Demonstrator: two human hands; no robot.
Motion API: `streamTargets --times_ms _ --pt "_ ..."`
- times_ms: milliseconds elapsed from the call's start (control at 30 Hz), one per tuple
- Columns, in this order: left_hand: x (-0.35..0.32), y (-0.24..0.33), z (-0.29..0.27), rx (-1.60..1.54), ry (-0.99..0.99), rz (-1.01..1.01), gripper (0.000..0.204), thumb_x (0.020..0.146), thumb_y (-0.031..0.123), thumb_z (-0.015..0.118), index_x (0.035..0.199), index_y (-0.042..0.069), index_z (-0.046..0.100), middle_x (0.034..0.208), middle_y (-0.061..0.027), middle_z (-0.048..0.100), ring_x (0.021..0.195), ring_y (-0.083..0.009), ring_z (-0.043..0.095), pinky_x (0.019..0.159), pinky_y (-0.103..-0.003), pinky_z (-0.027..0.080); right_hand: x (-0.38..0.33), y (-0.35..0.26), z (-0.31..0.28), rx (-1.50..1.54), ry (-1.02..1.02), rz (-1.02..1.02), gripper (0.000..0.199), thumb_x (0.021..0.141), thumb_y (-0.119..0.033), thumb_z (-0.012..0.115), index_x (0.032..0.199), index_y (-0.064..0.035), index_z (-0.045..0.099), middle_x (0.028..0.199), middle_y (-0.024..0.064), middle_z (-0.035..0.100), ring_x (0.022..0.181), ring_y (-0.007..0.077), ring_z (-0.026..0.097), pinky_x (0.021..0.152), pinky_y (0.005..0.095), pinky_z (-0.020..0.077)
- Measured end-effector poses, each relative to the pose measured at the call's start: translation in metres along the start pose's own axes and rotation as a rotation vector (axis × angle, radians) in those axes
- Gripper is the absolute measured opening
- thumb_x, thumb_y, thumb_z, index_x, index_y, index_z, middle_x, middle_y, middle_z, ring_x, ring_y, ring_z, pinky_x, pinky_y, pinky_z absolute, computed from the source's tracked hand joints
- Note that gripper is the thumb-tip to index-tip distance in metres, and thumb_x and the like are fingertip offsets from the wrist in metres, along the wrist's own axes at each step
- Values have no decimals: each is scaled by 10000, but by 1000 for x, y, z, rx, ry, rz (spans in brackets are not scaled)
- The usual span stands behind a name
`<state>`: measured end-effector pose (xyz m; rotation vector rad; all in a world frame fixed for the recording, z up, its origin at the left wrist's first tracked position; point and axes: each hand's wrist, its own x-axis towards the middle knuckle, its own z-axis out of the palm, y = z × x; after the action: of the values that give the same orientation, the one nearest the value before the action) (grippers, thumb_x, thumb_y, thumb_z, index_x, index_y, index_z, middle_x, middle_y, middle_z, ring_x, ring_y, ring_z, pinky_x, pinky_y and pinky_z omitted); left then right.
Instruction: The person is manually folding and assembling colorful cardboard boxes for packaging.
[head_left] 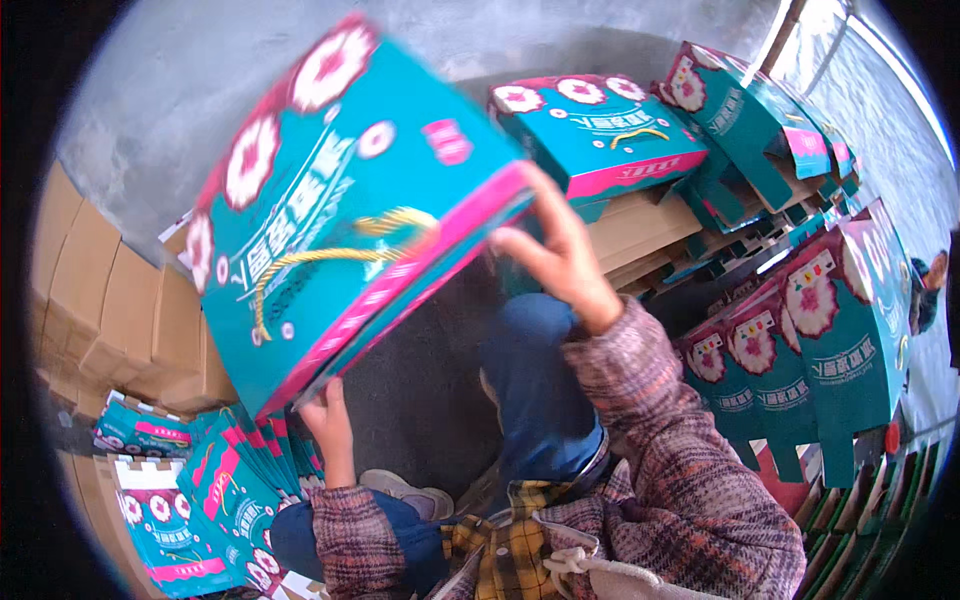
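A teal gift box (pixel 400 130) with a pink edge and white-and-maroon round prints fills the upper left of the view, tilted and raised in front of me. A gold rope handle (pixel 335 257) lies across its broad face. My right hand (pixel 560 250) grips the box's right corner, thumb apart from the fingers. At the lower left end of the pink edge, my left hand (pixel 328 420) pinches the box; some of its fingers are hidden behind it.
Brown cartons (pixel 120 300) line the left wall. Flat teal box sheets (pixel 225 480) are piled at the lower left. A similar box (pixel 600 130) sits on brown cardboard ahead. More teal boxes (pixel 850 360) stand in a row at right. A person's hand (pixel 936 270) shows at the far right.
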<state>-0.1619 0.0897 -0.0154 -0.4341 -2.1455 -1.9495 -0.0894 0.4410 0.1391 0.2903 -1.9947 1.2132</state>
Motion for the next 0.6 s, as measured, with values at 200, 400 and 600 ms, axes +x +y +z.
streamTargets --times_ms 200,400,600 --pt "41 109 146 -145 -197 227 239 828 88 693 1009 -41 606 1044 -113 635 934 -195 613 858 -344 463 -4 -1 -143 162 260 86 607 884 -51 620 1410 -21 318 1296 58 481 1149 150 486 973 302 397" --pt "52 153 268 73 -348 474 688 852 249 667 1364 -41 309 1329 -264 420 1218 -389 441 991 -420 385 -9 58 -259 54 394 54 500 948 -151 549 1386 -15 350 1294 66 490 1162 155 488 977 309 396" --pt "52 159 322 115 -359 560 787 888 259 619 1446 -36 149 1426 -281 291 1315 -410 328 1054 -431 328 -28 120 -280 149 627 268 556 954 -222 553 1418 -41 307 1341 74 457 1207 171 465 996 341 387"
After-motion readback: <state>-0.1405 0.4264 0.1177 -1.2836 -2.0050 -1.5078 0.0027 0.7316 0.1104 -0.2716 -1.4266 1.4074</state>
